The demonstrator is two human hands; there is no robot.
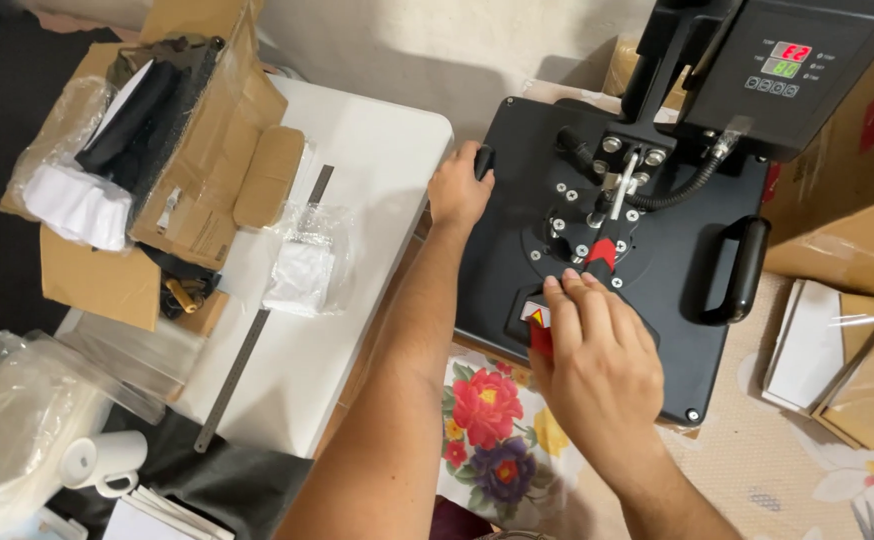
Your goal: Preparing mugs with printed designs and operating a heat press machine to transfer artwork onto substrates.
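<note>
Heat press (657, 250) — fingers (567, 290) on red lever (600, 255).

a white table (377, 150) stands against a pale plaster wall (437, 40), beside a floral cloth (487, 420), evenly lit.
</note>
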